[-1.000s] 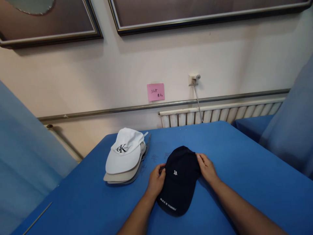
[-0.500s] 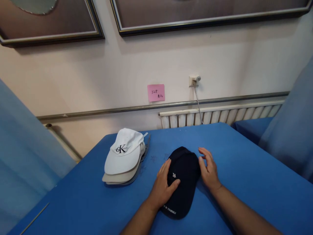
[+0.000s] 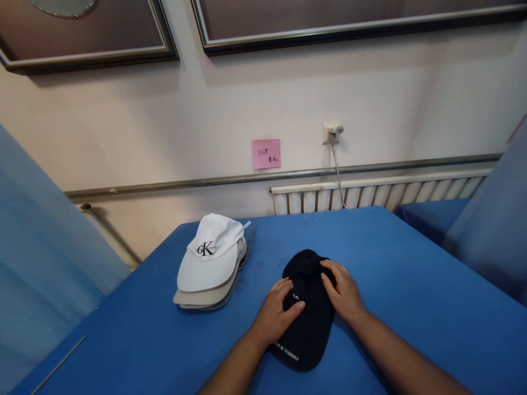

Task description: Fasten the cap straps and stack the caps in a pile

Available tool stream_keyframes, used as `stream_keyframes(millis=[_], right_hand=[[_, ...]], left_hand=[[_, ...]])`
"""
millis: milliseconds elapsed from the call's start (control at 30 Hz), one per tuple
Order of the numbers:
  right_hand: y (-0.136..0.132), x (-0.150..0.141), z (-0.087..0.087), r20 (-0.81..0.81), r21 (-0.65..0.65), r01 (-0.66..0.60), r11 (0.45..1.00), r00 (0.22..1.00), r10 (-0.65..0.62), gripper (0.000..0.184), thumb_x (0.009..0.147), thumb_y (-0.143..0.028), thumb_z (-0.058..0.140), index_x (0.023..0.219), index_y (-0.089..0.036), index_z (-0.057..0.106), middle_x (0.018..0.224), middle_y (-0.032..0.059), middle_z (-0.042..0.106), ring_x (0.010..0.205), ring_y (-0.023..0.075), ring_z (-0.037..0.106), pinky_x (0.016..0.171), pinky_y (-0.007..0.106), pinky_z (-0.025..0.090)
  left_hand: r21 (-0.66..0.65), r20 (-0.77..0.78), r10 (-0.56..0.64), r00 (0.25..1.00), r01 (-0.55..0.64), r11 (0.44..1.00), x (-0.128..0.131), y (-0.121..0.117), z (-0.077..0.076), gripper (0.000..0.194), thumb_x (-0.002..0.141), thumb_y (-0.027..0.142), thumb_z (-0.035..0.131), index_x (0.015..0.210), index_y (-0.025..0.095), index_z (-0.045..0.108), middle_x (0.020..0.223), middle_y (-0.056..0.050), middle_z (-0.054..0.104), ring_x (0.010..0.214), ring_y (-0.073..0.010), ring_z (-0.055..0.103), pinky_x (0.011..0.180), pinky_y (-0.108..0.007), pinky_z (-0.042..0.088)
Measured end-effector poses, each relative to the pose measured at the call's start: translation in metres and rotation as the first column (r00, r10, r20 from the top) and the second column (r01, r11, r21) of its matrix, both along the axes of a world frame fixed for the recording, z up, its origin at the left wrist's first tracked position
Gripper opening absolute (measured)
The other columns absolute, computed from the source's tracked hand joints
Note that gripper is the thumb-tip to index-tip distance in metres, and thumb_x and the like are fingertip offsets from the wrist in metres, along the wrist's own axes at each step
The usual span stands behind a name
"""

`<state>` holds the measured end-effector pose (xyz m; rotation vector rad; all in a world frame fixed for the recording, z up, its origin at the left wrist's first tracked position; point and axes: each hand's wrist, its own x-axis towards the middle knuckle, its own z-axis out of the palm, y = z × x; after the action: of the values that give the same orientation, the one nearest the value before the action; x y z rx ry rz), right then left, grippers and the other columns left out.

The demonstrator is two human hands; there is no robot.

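Note:
A dark navy baseball cap (image 3: 310,323) lies on the blue table with its brim toward me and white lettering along the brim's edge. My left hand (image 3: 274,315) rests on the left of the crown, fingers and thumb apart, partly covering the small white emblem. On the other side, my right hand (image 3: 343,293) lays its spread fingertips and thumb on the right of the crown. Neither hand is wrapped round the cap. A white cap (image 3: 209,258) with a black "CK" print tops a stack of caps to the left, above a beige cap (image 3: 201,297) and a grey one.
The blue table (image 3: 391,263) reaches to a wall with a metal rail (image 3: 197,182), a white radiator (image 3: 370,195) and a plugged-in socket (image 3: 331,134). Blue curtains (image 3: 45,263) hang at both sides. A thin stick (image 3: 60,365) lies at the front left.
My right hand has moved left from beside the cap onto its crown. The crown has been pressed in somewhat there. My left hand stays on the cap, and the cap stack is unmoved.

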<state>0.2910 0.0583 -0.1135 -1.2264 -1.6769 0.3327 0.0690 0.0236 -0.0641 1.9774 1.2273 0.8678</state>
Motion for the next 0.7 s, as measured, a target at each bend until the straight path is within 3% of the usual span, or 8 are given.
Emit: stream_keyframes(millis=[133,333,433,567,700], right_hand=[[0.011,0.006,-0.014,-0.178,-0.103,0.077,0.992,0.980,-0.094,0.030,0.088,-0.032,0.049,0.113,-0.021,0.061,0.117,0.0098,0.065,0.112,0.0255,0.058,0.098,0.047,0.045],[0.027,0.011,-0.032,-0.447,-0.260,0.055,0.964,0.878,-0.171,0.030,0.080,-0.036,0.056,0.104,-0.019,0.064,0.107,0.0090,0.068,0.100,0.0234,0.064,0.091,0.041,0.050],[0.033,0.013,-0.036,-0.524,-0.318,0.074,0.945,0.817,-0.240,0.030,0.076,-0.038,0.059,0.098,-0.019,0.065,0.095,0.0077,0.071,0.090,0.0233,0.067,0.083,0.038,0.053],[0.036,0.018,-0.038,-0.561,-0.324,0.120,0.938,0.774,-0.293,0.030,0.074,-0.039,0.060,0.097,-0.020,0.066,0.084,0.0062,0.071,0.078,0.0226,0.068,0.070,0.034,0.054],[0.035,0.021,-0.031,-0.583,-0.296,0.173,0.939,0.746,-0.322,0.032,0.076,-0.038,0.059,0.101,-0.019,0.064,0.084,0.0062,0.070,0.076,0.0210,0.066,0.068,0.033,0.053]], left_hand=[[-0.004,0.009,0.018,1.000,-0.018,1.000,-0.001,0.000,-0.003,0.047,0.080,0.043,0.067,0.122,0.022,0.064,0.130,-0.012,0.060,0.129,-0.0316,0.045,0.111,-0.048,0.031],[-0.023,-0.001,0.051,0.999,-0.051,0.998,0.000,-0.002,-0.002,0.049,0.079,0.044,0.067,0.122,0.021,0.064,0.132,-0.012,0.058,0.129,-0.0303,0.046,0.112,-0.046,0.031],[-0.051,0.058,0.190,0.980,-0.187,0.981,-0.001,-0.005,-0.006,0.053,0.080,0.044,0.066,0.127,0.020,0.059,0.135,-0.013,0.056,0.129,-0.0295,0.047,0.112,-0.045,0.032],[-0.215,0.152,0.449,0.880,-0.414,0.884,-0.008,-0.017,-0.015,0.061,0.081,0.043,0.064,0.134,0.015,0.051,0.139,-0.016,0.051,0.131,-0.0308,0.045,0.112,-0.047,0.032],[-0.396,0.298,0.550,0.780,-0.424,0.815,-0.020,-0.045,-0.016,0.067,0.076,0.037,0.071,0.134,0.013,0.047,0.142,-0.019,0.047,0.131,-0.0315,0.045,0.108,-0.045,0.039]])
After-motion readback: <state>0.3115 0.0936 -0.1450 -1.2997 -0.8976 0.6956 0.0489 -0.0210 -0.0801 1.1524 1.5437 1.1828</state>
